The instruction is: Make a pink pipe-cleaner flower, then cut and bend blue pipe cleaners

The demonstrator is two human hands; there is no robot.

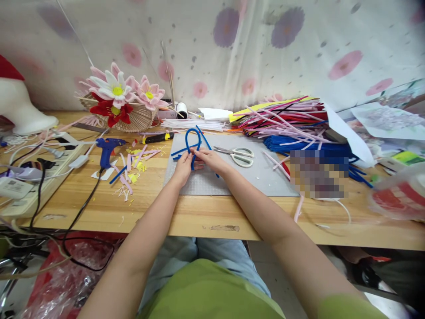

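Blue fuzzy stem (193,131), looped, centre of frame, above grey mat (206,188). Left hand (184,166) and right hand (207,158) both pinch it at the loop's base. Scissors (237,155) lie just right of centre, on the mat.

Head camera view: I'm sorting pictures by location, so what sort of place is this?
Probably a craft workspace: a blue glue gun, scissors on a grey mat, and fuzzy-looking craft flowers on the wooden table.

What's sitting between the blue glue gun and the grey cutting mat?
In the head view, pink and yellow scraps and a short blue stem lie there on the wooden table.
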